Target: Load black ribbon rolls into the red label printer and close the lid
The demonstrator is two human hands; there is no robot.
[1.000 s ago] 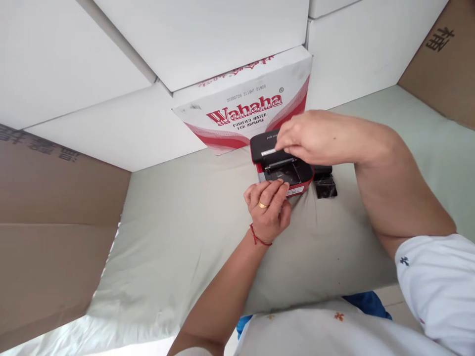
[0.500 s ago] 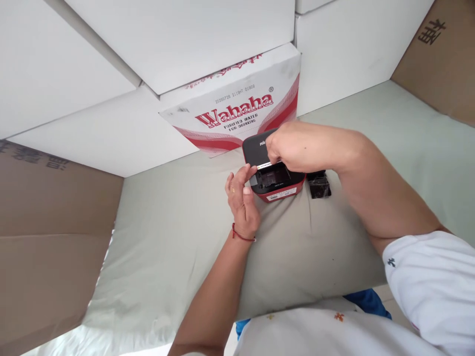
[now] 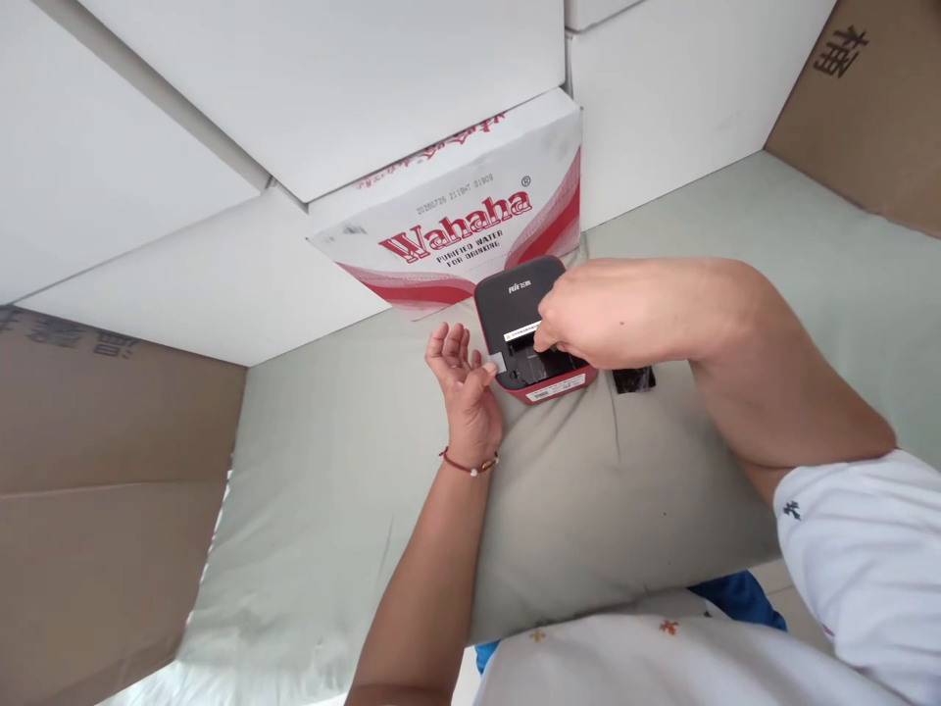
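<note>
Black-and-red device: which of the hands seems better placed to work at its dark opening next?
Probably the right hand: it reaches over the opening. The left hand is beside the device, thumb by the grey tab.

Wahaha carton (image 3: 448, 221) beside white panels (image 3: 353, 78) | left lettered cardboard (image 3: 110, 490) | right lettered cardboard (image 3: 874, 127) | wrinkled pale-green cloth (image 3: 330, 490)

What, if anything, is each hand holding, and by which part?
Left hand: open, holding nothing, thumb at the black-topped device. Right hand: fingers at its top; whether they grip cannot be told.
</note>
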